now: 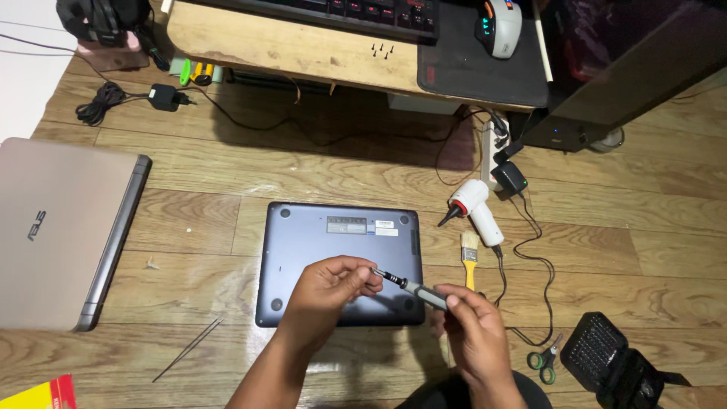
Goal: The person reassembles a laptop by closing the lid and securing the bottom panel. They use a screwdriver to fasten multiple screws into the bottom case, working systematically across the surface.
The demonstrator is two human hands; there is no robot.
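Observation:
A dark grey-blue laptop [333, 250] lies upside down on the wooden floor, its bottom cover facing up. Above its near edge my right hand [473, 326] grips the handle of a slim grey screwdriver [413, 288]. My left hand [329, 284] pinches the black tip end of that screwdriver with thumb and fingers. Both hands hover over the laptop's lower right part.
A closed gold laptop [60, 227] lies at the left. Tweezers [189, 348] rest near the left forearm. A white blower [473, 204], a yellow brush [470, 257], green scissors [545, 360] and a black bit case [606, 356] lie right. A low wooden desk [303, 49] holds several small screws [382, 51].

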